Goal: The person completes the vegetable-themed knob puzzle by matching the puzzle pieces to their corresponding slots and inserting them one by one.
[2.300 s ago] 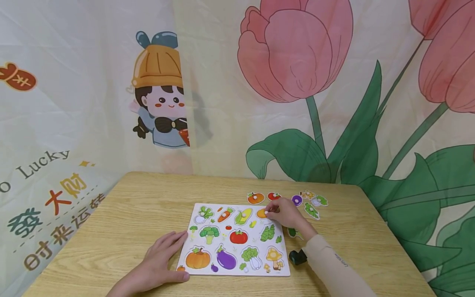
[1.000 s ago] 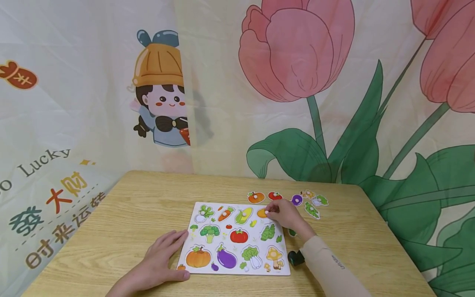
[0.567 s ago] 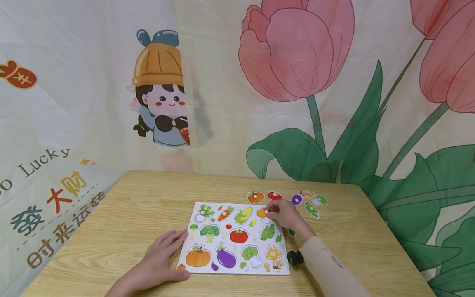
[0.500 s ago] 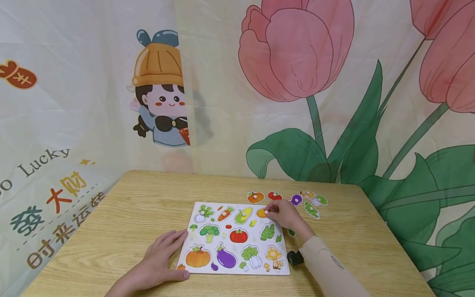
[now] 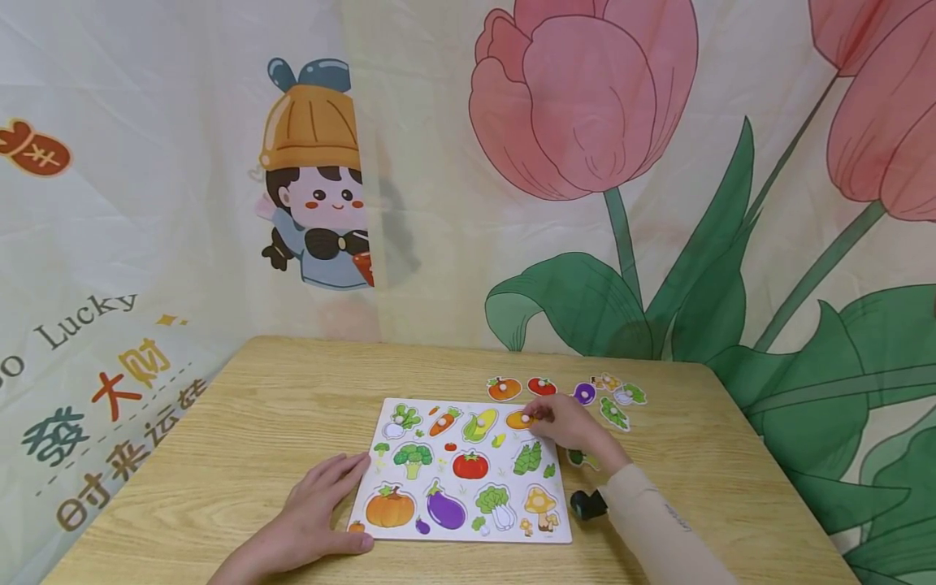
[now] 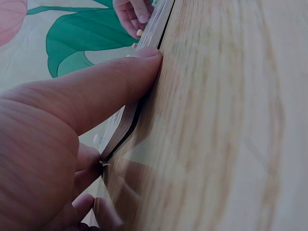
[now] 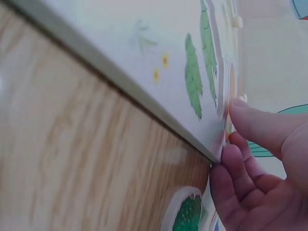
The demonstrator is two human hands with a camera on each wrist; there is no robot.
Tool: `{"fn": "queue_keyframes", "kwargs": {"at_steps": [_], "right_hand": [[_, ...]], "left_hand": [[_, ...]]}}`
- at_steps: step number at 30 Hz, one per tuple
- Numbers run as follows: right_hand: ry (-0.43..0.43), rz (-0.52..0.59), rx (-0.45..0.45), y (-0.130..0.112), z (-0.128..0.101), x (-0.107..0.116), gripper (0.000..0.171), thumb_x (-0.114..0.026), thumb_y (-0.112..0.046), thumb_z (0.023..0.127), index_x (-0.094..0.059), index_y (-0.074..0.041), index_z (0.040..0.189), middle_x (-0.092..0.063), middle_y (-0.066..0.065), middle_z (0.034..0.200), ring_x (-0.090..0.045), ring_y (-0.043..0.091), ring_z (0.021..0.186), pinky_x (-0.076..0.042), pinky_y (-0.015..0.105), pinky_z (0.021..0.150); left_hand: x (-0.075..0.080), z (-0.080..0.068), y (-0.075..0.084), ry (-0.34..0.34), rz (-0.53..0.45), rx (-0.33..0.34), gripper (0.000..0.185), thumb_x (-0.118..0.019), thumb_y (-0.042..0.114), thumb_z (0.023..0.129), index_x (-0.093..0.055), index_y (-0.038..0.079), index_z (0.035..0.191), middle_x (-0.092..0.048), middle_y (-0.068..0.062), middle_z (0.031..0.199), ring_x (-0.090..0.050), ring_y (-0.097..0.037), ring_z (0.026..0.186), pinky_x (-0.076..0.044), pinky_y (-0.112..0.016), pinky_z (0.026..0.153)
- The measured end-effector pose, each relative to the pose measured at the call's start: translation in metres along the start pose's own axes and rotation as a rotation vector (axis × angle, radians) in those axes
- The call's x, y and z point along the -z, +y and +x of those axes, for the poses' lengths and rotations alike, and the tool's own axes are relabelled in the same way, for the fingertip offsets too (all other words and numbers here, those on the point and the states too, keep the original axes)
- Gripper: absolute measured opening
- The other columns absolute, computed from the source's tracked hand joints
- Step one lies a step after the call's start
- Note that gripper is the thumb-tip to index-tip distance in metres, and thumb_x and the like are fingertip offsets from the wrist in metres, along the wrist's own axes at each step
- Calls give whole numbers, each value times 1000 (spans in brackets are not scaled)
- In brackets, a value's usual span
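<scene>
A white vegetable puzzle board (image 5: 436, 455) lies on the table. My left hand (image 5: 314, 508) braces its near-left corner, thumb along the front edge and fingertips at the left side; the left wrist view shows the thumb (image 6: 120, 77) stretched out straight. At the far-right corner is my right hand (image 5: 574, 422), fingertips beside the white knob of an orange oval piece (image 5: 517, 419) in its slot. That knob shows uncovered. In the right wrist view the thumb (image 7: 260, 125) meets the piece's edge, other fingers loosely bent at the board's corner. Knobbed turnip (image 5: 400, 422), carrot (image 5: 443, 422) and corn (image 5: 479, 425) pieces fill the far row.
Behind the board lie loose pumpkin (image 5: 504, 389) and tomato (image 5: 542, 386) pieces. Farther right are a purple piece (image 5: 584, 394) and several others. A green piece (image 5: 581, 458) is partly hidden under my right wrist. A black camera (image 5: 587, 504) sits by that sleeve. A printed curtain hangs behind.
My right hand's fingertips have shifted slightly right, off the orange piece's knob, exposing more of the piece. The right forearm has swung right a little. My left hand and the board keep their places.
</scene>
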State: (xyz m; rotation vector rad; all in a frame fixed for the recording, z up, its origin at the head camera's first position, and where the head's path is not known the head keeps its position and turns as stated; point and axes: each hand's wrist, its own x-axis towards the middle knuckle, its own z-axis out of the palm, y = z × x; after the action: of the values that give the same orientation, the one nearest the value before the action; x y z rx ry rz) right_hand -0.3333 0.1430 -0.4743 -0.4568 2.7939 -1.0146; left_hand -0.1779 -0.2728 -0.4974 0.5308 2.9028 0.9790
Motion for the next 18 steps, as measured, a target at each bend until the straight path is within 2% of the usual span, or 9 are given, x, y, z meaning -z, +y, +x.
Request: {"fn": "queue_keyframes", "kwargs": {"at_steps": [5, 10, 18], "right_hand": [[-47, 0, 41, 2, -4, 7, 28, -77, -11, 98, -77, -17, 125, -70, -1, 110, -60, 19, 100, -55, 37, 90], [-60, 1, 71, 3, -9, 11, 29, -77, -10, 98, -77, -18, 126, -71, 0, 113, -64, 19, 101, -59, 39, 91], [-47, 14, 95, 1, -27, 24, 29, -76, -8, 98, -77, -15, 126, -70, 5, 120, -63, 20, 99, -58, 34, 83]], "left_hand": [[1, -1, 2, -5, 6, 2, 113, -89, 60, 77, -40, 7, 164, -38, -19, 167, -20, -51, 154, -17, -82, 112], [1, -1, 2, -5, 4, 4, 113, -88, 61, 77, -40, 6, 164, -38, -19, 167, -20, -51, 154, -17, -82, 112], [0, -1, 0, 15, 1, -1, 113, -87, 63, 77, -41, 7, 164, -39, -18, 167, -20, -50, 154, -16, -81, 113]]}}
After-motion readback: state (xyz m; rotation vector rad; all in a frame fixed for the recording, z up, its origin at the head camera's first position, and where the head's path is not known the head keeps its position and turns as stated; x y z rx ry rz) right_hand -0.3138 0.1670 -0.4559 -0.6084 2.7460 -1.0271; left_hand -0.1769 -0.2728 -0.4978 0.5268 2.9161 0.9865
